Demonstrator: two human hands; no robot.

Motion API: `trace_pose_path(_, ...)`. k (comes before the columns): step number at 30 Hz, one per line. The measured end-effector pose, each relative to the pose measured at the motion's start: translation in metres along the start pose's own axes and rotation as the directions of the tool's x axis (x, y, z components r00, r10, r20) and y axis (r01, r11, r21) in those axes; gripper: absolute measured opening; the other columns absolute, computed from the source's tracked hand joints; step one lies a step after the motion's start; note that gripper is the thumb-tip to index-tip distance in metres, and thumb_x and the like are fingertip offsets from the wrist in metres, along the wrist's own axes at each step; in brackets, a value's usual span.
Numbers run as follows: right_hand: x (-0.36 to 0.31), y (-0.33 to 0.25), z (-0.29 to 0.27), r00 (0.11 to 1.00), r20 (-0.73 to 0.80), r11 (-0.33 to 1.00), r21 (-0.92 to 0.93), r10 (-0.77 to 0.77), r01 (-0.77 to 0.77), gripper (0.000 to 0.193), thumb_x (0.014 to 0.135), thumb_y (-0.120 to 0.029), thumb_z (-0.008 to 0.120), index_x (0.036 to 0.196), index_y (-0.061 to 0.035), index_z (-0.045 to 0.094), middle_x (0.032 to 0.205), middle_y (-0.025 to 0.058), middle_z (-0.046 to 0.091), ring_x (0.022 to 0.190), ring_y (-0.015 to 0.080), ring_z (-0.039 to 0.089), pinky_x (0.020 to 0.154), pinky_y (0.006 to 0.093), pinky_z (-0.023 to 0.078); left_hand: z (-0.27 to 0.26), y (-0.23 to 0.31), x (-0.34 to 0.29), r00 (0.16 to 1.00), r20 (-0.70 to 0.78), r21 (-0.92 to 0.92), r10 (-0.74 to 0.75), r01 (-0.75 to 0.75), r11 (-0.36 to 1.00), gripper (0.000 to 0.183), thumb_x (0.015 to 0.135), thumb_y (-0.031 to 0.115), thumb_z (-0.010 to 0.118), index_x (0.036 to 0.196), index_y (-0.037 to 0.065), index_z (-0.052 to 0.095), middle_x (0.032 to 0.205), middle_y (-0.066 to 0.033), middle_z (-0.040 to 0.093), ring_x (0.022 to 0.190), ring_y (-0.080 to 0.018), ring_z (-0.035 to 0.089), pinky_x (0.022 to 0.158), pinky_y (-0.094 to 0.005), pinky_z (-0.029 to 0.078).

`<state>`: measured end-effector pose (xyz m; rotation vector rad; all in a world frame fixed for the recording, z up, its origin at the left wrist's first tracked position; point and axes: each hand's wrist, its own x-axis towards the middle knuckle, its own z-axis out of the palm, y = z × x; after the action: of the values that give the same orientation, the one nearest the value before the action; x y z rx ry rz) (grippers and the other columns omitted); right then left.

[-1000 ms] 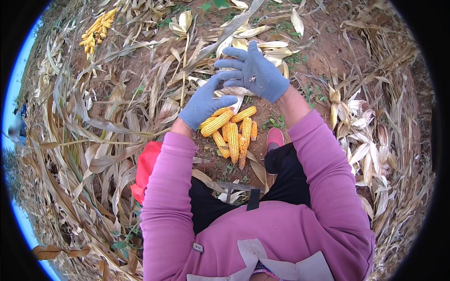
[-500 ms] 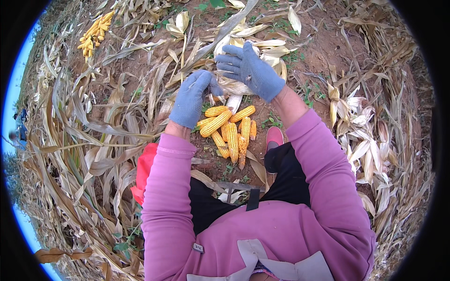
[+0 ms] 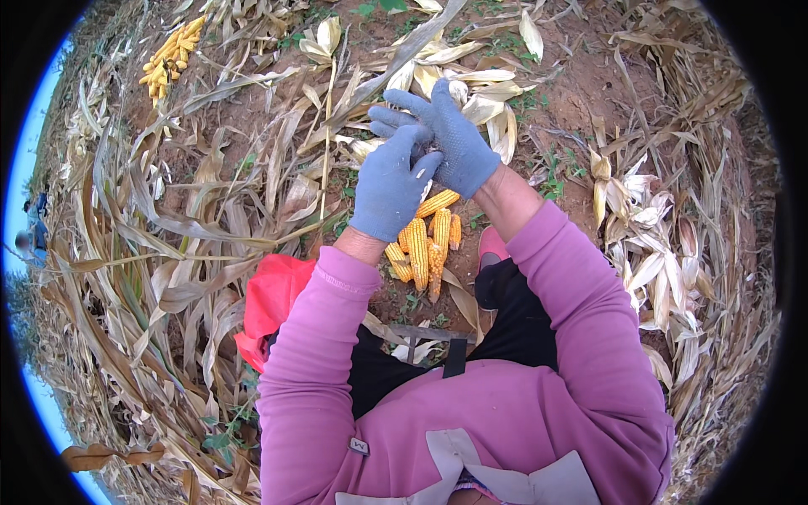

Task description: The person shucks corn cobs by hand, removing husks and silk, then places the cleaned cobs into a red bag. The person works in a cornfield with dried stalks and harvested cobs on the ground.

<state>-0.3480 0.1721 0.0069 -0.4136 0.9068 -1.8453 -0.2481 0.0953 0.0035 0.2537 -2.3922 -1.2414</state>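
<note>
My left hand (image 3: pixel 389 187), in a blue-grey knitted glove, meets my right hand (image 3: pixel 459 143) above a small pile of bare yellow corn cobs (image 3: pixel 419 252). The fingers of the left are curled against the right palm, and whatever may be between them is hidden. On my right hand, gloved the same way, the fingers are stretched out and spread toward the left. My left hand and wrist cover part of the pile. Pale dry corn husks (image 3: pixel 488 88) lie just beyond both hands.
Another heap of yellow cobs (image 3: pixel 172 55) lies at the far left. A red bag or cloth (image 3: pixel 273 295) is beside my left forearm. Dry stalks and leaves (image 3: pixel 194 219) cover the left side. Loose husks (image 3: pixel 656 244) lie at the right. A pink shoe (image 3: pixel 492 244) stands by the pile.
My left hand has moved right and come against the right palm, now covering some cobs. My right hand has shifted slightly left and nearer.
</note>
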Motion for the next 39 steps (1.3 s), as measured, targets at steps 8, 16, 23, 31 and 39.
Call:
trace_pose_path(8,0.003,-0.004,-0.007,0.999,0.032,0.999,0.053,-0.013,0.012,0.081,0.091,-0.064,0.021,0.141,0.0005,0.022,0.139,0.0194,0.038,0.127,0.0304,0.040,0.106,0.0400,0.034,-0.022,-0.025,0.009,0.988,-0.121,-0.123,-0.098,0.083,0.989,0.013,0.084,0.012,0.062,0.091,0.002,0.058,0.073,-0.0087,0.062,0.063,-0.0163,0.059,0.060,-0.0301,0.047)
trace_pose_path(16,0.005,-0.024,-0.038,0.992,-0.030,0.992,-0.022,-0.124,0.123,0.078,0.092,-0.061,0.030,0.140,-0.0007,0.027,0.138,0.0195,0.039,0.127,0.0286,0.040,0.104,0.0430,0.035,-0.164,-0.210,-0.026,0.882,-0.337,0.487,-0.330,0.463,0.740,0.066,0.081,0.040,0.063,0.130,-0.001,0.045,0.130,-0.0235,0.048,0.119,-0.0343,0.049,0.101,-0.0398,0.036)
trace_pose_path(23,0.009,-0.020,-0.047,0.990,-0.067,0.990,-0.080,-0.125,0.119,0.070,0.093,-0.058,0.033,0.136,-0.0020,0.034,0.131,0.0169,0.046,0.119,0.0256,0.048,0.100,0.0404,0.041,-0.179,-0.263,-0.055,0.568,-0.227,-0.159,-0.791,0.780,0.606,0.069,0.090,0.058,0.034,0.100,-0.002,0.067,0.100,-0.0176,0.067,0.098,-0.0291,0.059,0.090,-0.0354,0.041)
trace_pose_path(31,0.015,-0.013,-0.041,0.993,-0.090,0.986,-0.154,-0.078,0.063,0.067,0.095,-0.054,0.034,0.135,-0.0011,0.035,0.129,0.0163,0.048,0.117,0.0242,0.049,0.099,0.0363,0.042,-0.171,-0.246,-0.050,0.807,-0.299,0.237,-0.508,0.579,0.780,0.066,0.073,0.033,0.071,0.127,0.001,0.050,0.120,-0.0211,0.056,0.110,-0.0277,0.054,0.095,-0.0340,0.040)
trace_pose_path(39,0.011,-0.014,-0.040,0.994,-0.067,0.980,-0.185,-0.088,0.074,0.064,0.096,-0.051,0.036,0.135,-0.0008,0.035,0.129,0.0161,0.049,0.115,0.0240,0.051,0.097,0.0351,0.044,-0.179,-0.199,-0.038,0.600,-0.332,-0.043,-0.728,0.761,0.647,0.079,0.067,0.041,0.078,0.126,-0.004,0.049,0.125,-0.0237,0.053,0.121,-0.0270,0.047,0.099,-0.0343,0.037)
